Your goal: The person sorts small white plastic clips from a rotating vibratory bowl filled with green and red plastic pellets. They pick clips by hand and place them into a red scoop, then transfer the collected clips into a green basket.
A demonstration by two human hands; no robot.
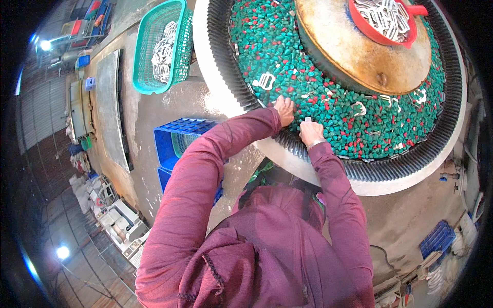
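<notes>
Metal parts are being picked out of the green and red chips (328, 102) in the round tub (328, 169), both hands, left (284, 109) and right (311, 131), being dug in with grips that cannot be told, and a firm pinch on one part (264, 81) is judged to be needed.

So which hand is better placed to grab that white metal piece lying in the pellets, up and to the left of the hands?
Probably the left hand: it rests in the green and red pellets nearest the white metal piece. The right hand sits farther away, by the tub's ribbed rim.

Factory workshop, vibratory polishing tub (328, 174), crates (177, 136)
</notes>
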